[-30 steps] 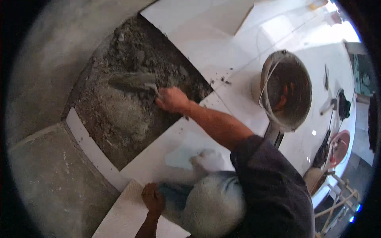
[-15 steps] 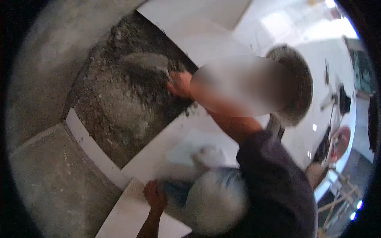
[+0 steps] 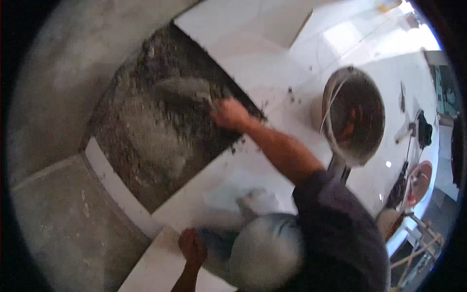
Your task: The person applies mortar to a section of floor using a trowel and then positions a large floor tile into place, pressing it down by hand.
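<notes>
My right hand [image 3: 229, 114] is closed round the handle of a trowel [image 3: 185, 87]. The greyish blade lies low over a bed of dark, crumbly mortar [image 3: 121, 92], and motion blurs its edges. A paler, powdery patch [image 3: 153, 141] covers the middle of that bed. Large white tiles [image 3: 204, 180] border the bed on its right and near sides. Down near the lower edge, my left hand [image 3: 193, 247] is curled into a fist beside my bent leg, close to a white tile with a ribbed edge [image 3: 168, 236]. Nothing shows sticking out of that fist.
A mortar-stained bucket [image 3: 357, 114] with a wire handle stands on the tiles to the right. Crumbs of mortar lie near it. Farther right are a pink basin [image 3: 421, 180] and dark tools. Bare concrete [image 3: 63, 92] runs along the left, with a narrow white strip [image 3: 116, 185] beside it.
The whole view has shifted slightly, so the scene sits lower and farther right. My right hand and the trowel have come a little nearer to me over the mortar. The left fist stays put.
</notes>
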Demonstrator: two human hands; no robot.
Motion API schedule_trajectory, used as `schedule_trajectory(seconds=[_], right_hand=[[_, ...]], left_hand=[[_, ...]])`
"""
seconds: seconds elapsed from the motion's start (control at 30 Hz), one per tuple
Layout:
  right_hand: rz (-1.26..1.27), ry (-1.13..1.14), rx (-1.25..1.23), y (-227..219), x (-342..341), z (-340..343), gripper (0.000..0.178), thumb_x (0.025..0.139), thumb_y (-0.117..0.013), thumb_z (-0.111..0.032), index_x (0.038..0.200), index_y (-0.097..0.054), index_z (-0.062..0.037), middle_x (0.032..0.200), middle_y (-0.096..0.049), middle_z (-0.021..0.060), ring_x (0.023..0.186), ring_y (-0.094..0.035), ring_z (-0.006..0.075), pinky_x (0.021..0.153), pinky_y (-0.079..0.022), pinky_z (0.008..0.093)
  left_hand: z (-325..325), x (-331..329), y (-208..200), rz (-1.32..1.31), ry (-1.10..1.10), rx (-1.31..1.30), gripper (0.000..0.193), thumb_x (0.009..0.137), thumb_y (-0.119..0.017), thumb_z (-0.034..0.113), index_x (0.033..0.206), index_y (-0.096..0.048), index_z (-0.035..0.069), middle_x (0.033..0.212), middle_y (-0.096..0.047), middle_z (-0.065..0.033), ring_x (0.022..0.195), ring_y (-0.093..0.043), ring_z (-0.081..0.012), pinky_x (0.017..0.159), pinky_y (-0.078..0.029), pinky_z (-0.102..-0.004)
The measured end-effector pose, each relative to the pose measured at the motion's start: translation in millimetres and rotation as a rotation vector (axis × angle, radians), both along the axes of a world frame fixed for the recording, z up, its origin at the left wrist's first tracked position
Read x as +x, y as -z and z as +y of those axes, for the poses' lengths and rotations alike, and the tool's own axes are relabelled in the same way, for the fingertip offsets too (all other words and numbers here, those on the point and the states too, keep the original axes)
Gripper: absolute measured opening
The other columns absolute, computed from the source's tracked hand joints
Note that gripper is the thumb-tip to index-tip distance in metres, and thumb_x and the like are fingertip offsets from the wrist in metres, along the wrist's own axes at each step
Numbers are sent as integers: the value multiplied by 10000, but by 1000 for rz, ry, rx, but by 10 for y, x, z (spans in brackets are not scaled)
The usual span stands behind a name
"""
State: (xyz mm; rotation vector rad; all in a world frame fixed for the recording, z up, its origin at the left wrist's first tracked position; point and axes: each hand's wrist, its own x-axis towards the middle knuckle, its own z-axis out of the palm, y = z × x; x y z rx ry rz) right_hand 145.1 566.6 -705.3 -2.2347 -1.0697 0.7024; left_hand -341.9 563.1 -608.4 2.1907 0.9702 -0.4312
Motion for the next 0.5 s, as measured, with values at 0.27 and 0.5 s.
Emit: schedule_trajectory(seconds=[0.27,0.5], right_hand=[[-98,132,412,-752,221,537,383,869,-592,-361,936,-616,16,723,-611,237,692,-615,408,658,-497,477],[39,72,356,264,45,-75,349,877,-589,-327,1009,-624,-6,897,-658,234,877,-649,392,749,-492,437]], left_hand=[[3,-12,-76,-159,97,206,329,780,-517,112,1087,-589,19,1112,-602,-193,1096,-535,-400,989,-354,-519],[28,113,-123,-43,98,223,290,732,-547,67,1018,-593,39,1137,-597,-165,1109,-535,-374,982,-363,-510]])
